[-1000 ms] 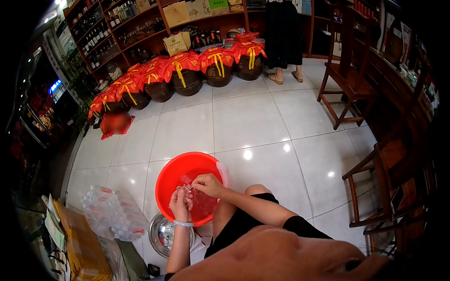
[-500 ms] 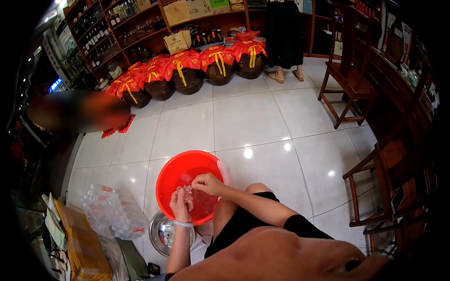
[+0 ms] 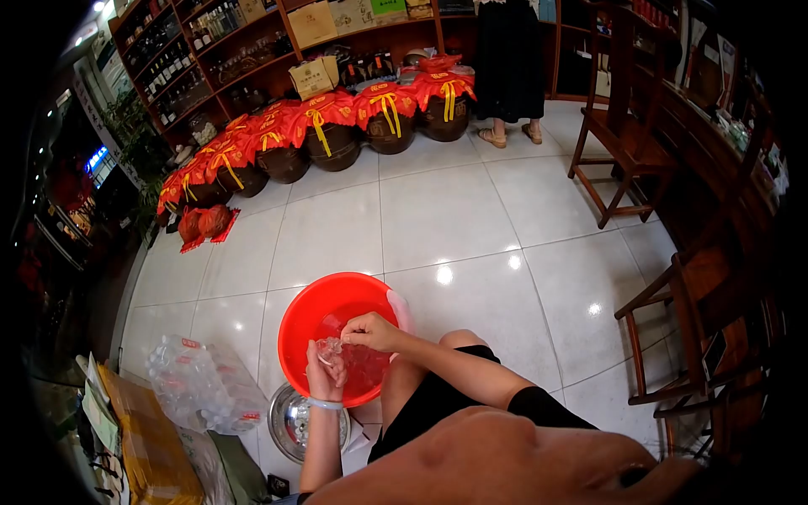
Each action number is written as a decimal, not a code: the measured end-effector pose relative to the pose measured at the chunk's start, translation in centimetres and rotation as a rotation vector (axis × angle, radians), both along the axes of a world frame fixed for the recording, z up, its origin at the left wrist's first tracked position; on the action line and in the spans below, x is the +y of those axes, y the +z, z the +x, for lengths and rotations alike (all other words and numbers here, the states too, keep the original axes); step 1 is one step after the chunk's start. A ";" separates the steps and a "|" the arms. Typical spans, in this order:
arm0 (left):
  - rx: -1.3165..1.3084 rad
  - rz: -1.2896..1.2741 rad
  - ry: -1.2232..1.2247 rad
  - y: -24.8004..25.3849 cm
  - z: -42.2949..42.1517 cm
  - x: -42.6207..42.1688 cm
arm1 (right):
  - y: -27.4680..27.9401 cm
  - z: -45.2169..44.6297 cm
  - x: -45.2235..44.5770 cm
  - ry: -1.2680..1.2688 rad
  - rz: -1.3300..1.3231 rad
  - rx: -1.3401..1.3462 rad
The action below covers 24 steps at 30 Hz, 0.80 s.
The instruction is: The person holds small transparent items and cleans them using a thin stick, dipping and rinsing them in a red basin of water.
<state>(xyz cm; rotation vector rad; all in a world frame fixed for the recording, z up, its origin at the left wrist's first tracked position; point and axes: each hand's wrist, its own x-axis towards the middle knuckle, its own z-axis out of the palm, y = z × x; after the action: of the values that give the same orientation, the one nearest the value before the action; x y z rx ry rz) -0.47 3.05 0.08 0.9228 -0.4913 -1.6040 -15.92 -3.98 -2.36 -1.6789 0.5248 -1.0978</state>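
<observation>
My left hand (image 3: pixel 325 376), with a pale bangle at its wrist, is closed around a small clear glass (image 3: pixel 329 348) over the red basin (image 3: pixel 290 337). At the glass's rim, the fingers of my right hand (image 3: pixel 371 332) are pinched together; whether they grip the rim or something small is hidden. Water and several clear pieces, too blurred to name, lie in the basin below. A pink-white cloth or glove (image 3: pixel 401 311) hangs over the basin's right edge. Beside my left forearm stands a metal bowl (image 3: pixel 276 425) with clear, shiny items in it.
Plastic-wrapped clear bottles (image 3: pixel 198 383) and a taped cardboard box (image 3: pixel 147 433) stand at left. Dark jars (image 3: pixel 334 147) with red covers line the back shelves. A person in a dark skirt (image 3: pixel 510 63) stands there. Wooden chairs (image 3: pixel 627 139) are at right.
My left hand has turned slightly and opened a little around the glass, so more of the glass shows. The right hand stays at its rim, shifted slightly left.
</observation>
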 end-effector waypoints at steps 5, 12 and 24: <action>-0.325 -0.105 0.159 1.0 -2.0 0.7 | 0.2 0.1 0.3 -0.081 -0.034 0.053; -0.240 -0.115 0.187 0.4 -1.3 0.3 | 0.1 0.0 0.0 -0.062 0.044 -0.008; -0.496 -0.127 0.281 -0.1 -2.7 0.6 | 0.0 0.1 0.2 -0.140 -0.035 0.133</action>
<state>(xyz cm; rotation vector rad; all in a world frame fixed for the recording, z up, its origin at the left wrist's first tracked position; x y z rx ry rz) -3.19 3.62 -0.07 1.2368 -0.7587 -1.0738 -15.82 -3.80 -2.35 -1.7757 0.7207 -1.1057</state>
